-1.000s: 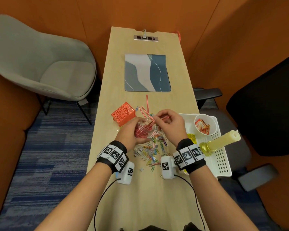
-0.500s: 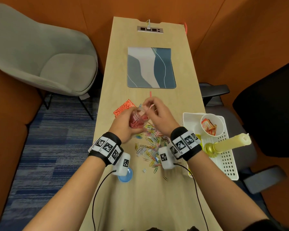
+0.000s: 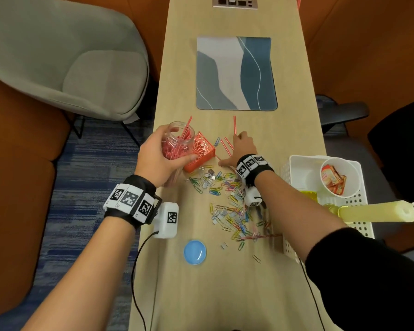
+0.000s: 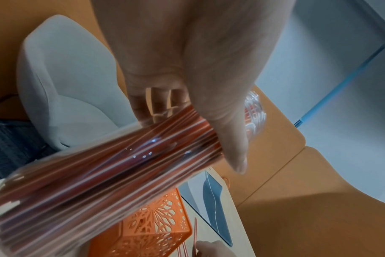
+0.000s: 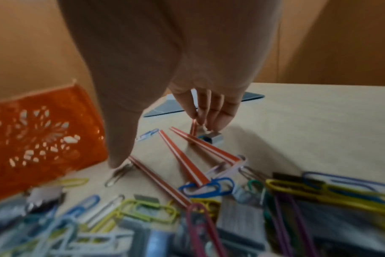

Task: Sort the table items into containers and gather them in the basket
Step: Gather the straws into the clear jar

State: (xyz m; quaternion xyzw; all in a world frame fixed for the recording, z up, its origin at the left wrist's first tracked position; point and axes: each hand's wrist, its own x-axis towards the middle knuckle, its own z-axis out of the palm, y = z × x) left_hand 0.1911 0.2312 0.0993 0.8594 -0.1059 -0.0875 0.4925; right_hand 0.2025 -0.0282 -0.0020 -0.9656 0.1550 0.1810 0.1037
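Head view: I read a long wooden table (image 3: 225, 283) between orange walls, a grey chair (image 3: 69, 63) beyond its left edge. My left hand (image 3: 158, 158) wraps a clear jar (image 3: 177, 142) of red straws above that edge, hiding the jar's base and part of the orange holder (image 3: 202, 151) beside it. My right hand (image 3: 241, 146) lies spread, fingertips on loose straws (image 3: 226, 145) mid-table; the contact is hidden. Paper clips (image 3: 229, 211) scatter nearer me; the white basket (image 3: 359, 211) sits at the right edge, a blue lid (image 3: 195, 252) near the left.

Left wrist view: motion-blurred; fingers and thumb curl round the jar (image 4: 103, 173), holder (image 4: 152, 226) beneath.

Right wrist view: foreground clips (image 5: 209, 217) blurred. Straightened fingertips (image 5: 211, 120) touch one straw's (image 5: 194, 127) end; nothing is gripped.
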